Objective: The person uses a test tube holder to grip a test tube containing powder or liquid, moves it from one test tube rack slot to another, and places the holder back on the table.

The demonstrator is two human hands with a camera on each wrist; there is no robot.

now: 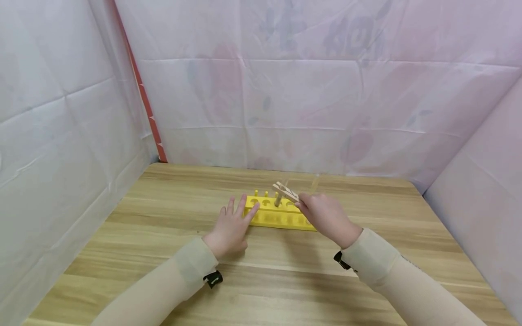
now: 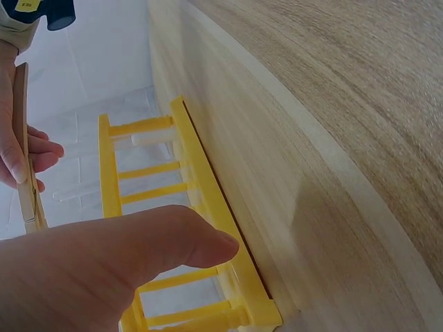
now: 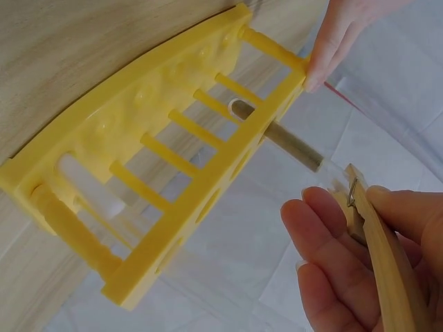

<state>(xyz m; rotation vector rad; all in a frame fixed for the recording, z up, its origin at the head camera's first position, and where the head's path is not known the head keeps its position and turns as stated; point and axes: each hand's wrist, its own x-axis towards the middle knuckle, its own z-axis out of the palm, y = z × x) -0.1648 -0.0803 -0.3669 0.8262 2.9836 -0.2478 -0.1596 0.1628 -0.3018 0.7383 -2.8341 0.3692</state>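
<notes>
A yellow test tube rack (image 1: 281, 224) stands on the wooden table. At its left end, my left hand (image 1: 231, 228) rests with fingers spread, fingertips right at the top bar; the thumb (image 2: 187, 235) overlaps the rack's base in the left wrist view. My right hand (image 1: 326, 217) grips a wooden test tube holder (image 1: 286, 192) by its handles. The holder's tip is at the upper part of a clear test tube (image 3: 294, 145) with grey-brown contents. That tube passes slantwise through a hole in the top bar, its rounded bottom inside the rack.
A second clear tube with white contents (image 3: 90, 187) stands in the rack's right end. Short yellow pegs (image 1: 256, 193) rise along the rack's rear. Pale printed cloth (image 1: 285, 104) hangs behind the table (image 1: 183, 190) and on both sides.
</notes>
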